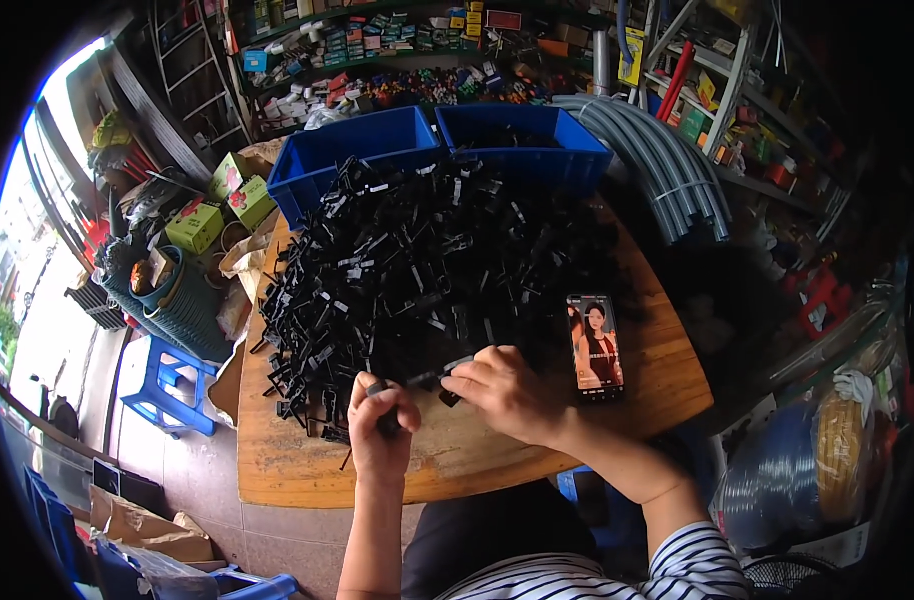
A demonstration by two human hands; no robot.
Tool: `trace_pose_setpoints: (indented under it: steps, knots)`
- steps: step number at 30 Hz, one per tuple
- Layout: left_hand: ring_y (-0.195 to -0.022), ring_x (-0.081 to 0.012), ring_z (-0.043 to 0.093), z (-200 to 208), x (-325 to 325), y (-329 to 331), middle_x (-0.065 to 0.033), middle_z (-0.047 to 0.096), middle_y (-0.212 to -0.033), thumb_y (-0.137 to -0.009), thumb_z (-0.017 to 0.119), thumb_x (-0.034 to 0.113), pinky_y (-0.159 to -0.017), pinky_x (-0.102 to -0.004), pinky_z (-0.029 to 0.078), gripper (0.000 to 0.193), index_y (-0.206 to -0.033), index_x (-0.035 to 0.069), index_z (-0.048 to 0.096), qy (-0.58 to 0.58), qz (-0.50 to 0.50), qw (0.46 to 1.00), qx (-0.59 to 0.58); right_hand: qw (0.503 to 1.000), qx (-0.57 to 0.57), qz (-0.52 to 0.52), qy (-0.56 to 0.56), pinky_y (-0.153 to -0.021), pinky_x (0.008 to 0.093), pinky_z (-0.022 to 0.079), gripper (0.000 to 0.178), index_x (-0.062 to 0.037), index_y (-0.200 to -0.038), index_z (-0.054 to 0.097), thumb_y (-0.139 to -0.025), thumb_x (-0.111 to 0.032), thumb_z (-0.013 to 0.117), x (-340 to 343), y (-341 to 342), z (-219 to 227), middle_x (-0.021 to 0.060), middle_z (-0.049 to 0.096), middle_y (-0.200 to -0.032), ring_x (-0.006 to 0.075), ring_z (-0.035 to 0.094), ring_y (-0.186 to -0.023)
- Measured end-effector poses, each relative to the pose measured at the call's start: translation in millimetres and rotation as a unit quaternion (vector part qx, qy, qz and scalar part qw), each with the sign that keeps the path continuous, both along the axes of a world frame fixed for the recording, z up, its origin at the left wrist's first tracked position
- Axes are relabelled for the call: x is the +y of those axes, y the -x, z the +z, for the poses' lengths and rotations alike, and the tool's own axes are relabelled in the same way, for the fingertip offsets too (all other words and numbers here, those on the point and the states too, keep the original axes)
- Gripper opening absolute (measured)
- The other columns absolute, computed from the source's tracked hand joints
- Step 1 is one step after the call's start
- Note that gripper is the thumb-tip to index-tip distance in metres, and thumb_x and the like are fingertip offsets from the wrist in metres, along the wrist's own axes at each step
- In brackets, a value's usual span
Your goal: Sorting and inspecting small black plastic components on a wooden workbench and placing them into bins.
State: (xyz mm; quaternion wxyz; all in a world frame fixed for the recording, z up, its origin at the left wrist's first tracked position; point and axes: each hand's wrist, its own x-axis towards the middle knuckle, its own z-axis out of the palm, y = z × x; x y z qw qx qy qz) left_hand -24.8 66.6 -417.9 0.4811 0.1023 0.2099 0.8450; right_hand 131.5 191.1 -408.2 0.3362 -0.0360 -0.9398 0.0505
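Note:
A big heap of small black plastic parts (407, 250), apparently clips or brackets, covers most of the wooden table (457, 462). At the heap's near edge, my left hand (372, 435) is closed around a dark piece (388, 420), partly hidden by the fingers. My right hand (507, 392) pinches another small black part (458, 365) between thumb and fingers, just right of the left hand. A thin dark strip runs between the two hands; whether it joins the pieces is unclear.
Two blue plastic bins (362, 135) stand behind the heap; the right one holds some black parts. A lit phone (596, 350) lies right of the heap. Grey pipe coils (647, 150) sit beyond the table, and a blue-and-white stool (167, 385) stands at left.

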Motion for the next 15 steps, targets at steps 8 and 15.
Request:
trace_pose_setpoints:
  steps: [8,15]
  knots:
    - [-0.075,-0.0108,0.058,24.7,6.6,-14.6,-0.0052,0.058,-0.095,-0.073,0.064,-0.008,-0.063,-0.0229,0.046,0.047,-0.119,0.0,0.058,0.14,0.003,0.849,0.509,0.929,0.043,0.113,0.351,-0.073,0.029,0.051,0.03,0.0,-0.112,0.058,-0.085,-0.01,0.066,-2.4,-0.1,34.1,0.0085,0.062,-0.094,0.0179,0.062,-0.086]
    - [-0.079,-0.0178,0.063,21.5,14.6,-6.9,-0.0097,0.061,-0.093,-0.076,0.067,-0.004,-0.07,-0.0269,0.05,0.035,-0.109,0.004,0.062,0.122,0.195,0.665,0.711,0.863,0.123,0.089,0.482,-0.082,0.027,0.052,0.032,-0.0011,-0.111,0.052,-0.083,-0.004,0.067,-8.7,19.1,20.1,0.0077,0.065,-0.1,0.014,0.062,-0.099]
